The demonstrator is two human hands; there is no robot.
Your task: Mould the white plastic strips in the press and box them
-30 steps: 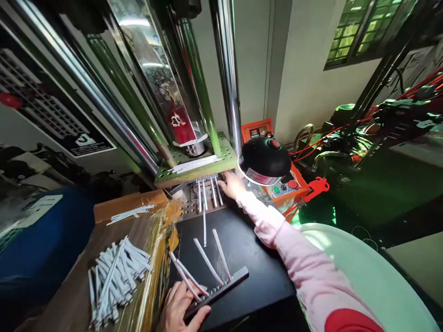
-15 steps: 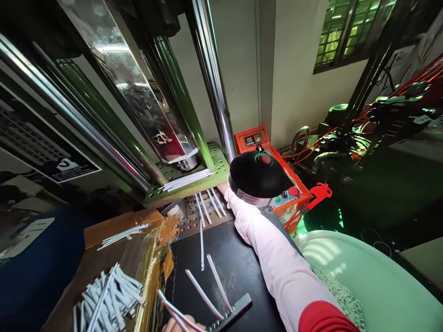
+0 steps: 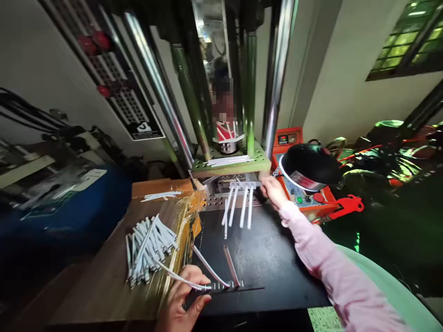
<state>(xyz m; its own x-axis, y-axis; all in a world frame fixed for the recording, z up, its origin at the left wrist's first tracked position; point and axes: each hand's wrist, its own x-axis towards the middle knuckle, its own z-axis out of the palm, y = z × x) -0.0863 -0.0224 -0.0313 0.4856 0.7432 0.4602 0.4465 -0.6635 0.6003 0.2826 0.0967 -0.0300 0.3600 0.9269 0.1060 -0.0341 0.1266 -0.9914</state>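
Note:
My right hand (image 3: 273,190) is at the mouth of the press, its fingers closed on the end of a metal strip (image 3: 244,184) from which several white cable pieces (image 3: 243,207) hang toward me. Low in the view, my left hand (image 3: 188,295) pinches the left end of a dark slotted bar (image 3: 238,289). White cables (image 3: 231,265) stand in the bar's slots, and one curves away to the left. Beyond my left hand, a heap of white cable pieces (image 3: 150,246) lies on the cardboard.
Above the strip is the green press plate (image 3: 259,163) with thin white sticks on it. A black round lamp (image 3: 309,166) and an orange control box (image 3: 289,136) stand at the right. A pale green tub (image 3: 380,281) is at lower right, a blue container (image 3: 76,203) at left.
The view has swung left. My right hand has drawn back from under the press plate, bringing out the strip with its cables. My left hand now shows more fully at the slotted bar.

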